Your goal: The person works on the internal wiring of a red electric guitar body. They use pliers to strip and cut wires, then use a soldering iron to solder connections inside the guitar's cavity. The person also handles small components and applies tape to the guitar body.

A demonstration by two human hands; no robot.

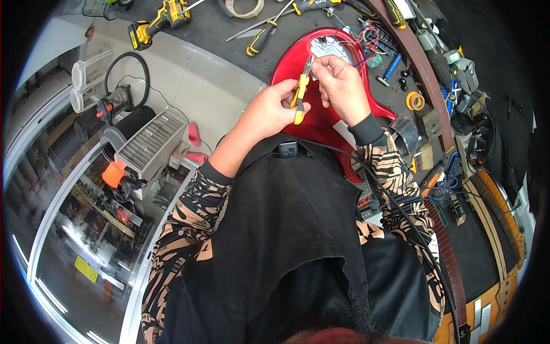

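Left fingers hold pliers; a screwdriver bears lettering.

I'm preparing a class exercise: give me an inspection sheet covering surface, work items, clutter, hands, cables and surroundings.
Surface: dark grey flat worktop.
Work items: glossy red guitar-shaped body with a silver foil-like patch; yellow-and-black metal-tipped hand tool above it.
Clutter: yellow-and-black cordless drill, yellow-and-black-handled screwdriver, orange tape roll.
Hands: left hand grips the hand tool; right hand has its fingers near the tip, whether pinching anything is unclear.
Cables: thin red and blue wires near the foil-like patch; black cable across the right sleeve.
Surroundings: pale tiled floor, pinkish-red slippers.
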